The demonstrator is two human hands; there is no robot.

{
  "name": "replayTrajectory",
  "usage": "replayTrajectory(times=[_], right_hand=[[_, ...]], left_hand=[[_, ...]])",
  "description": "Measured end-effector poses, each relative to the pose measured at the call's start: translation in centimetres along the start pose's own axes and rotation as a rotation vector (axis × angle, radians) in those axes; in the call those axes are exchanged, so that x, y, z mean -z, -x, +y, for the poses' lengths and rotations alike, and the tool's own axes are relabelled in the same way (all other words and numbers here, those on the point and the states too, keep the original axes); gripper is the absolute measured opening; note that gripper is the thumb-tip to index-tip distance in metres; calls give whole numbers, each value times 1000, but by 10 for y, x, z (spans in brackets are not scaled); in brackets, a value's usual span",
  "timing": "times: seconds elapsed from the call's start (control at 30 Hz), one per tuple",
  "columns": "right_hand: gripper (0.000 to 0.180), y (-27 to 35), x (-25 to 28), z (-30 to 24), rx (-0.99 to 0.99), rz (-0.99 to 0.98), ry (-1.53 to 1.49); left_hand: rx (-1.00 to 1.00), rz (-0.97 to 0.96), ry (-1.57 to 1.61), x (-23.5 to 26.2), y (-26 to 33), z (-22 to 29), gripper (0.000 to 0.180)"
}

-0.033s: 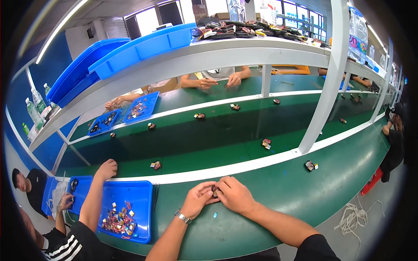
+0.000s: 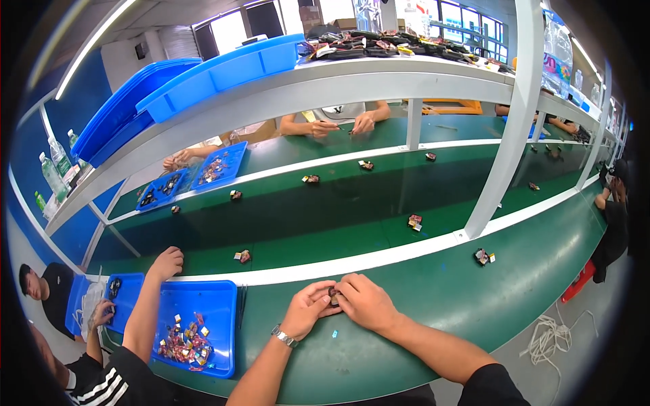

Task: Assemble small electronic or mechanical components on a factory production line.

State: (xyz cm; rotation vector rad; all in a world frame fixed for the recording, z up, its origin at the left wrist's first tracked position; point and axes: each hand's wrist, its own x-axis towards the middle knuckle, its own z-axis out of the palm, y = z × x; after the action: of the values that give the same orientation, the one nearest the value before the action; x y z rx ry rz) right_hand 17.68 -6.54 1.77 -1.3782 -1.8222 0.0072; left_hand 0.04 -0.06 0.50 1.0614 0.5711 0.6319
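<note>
My left hand (image 2: 308, 308) and my right hand (image 2: 365, 301) meet over the green bench (image 2: 420, 304), fingertips pinched together on a small dark part (image 2: 333, 292). The part is mostly hidden by my fingers. A metal watch (image 2: 284, 336) sits on my left wrist. A tiny light-blue bit (image 2: 334, 333) lies on the bench just below my hands. To my left a blue tray (image 2: 223, 298) holds several small mixed parts.
A co-worker's arm (image 2: 152, 298) reaches to the belt edge beside the blue tray. Small dark assemblies (image 2: 243, 256) (image 2: 415, 221) lie on the green conveyor (image 2: 325, 237), another (image 2: 482, 256) on the bench. A white post (image 2: 497, 162) stands at right. People work across the belt.
</note>
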Motion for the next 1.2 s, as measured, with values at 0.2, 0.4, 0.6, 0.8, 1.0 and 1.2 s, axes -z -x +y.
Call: replayTrajectory(times=[0.2,0.4,0.6,0.8,1.0,1.2], right_hand=[[25,-4,8,8,131,-23,-20],[22,-6,13,7,168,-46,-87],[20,-6,16,10,116,-150,-89],[15,-6,15,17,128,-145,-130],[8,-2,11,14,-55,-157,-299],[11,1,11,14,-100,-168,-354]], left_hand=[[3,12,35,-1,0,2,33],[-15,9,32,2,0,0,33],[-16,8,-2,0,-1,-2,33],[-17,4,-46,-1,-2,-4,34],[-36,-63,-58,1,-1,-2,37],[-26,-61,-77,1,0,-2,36]])
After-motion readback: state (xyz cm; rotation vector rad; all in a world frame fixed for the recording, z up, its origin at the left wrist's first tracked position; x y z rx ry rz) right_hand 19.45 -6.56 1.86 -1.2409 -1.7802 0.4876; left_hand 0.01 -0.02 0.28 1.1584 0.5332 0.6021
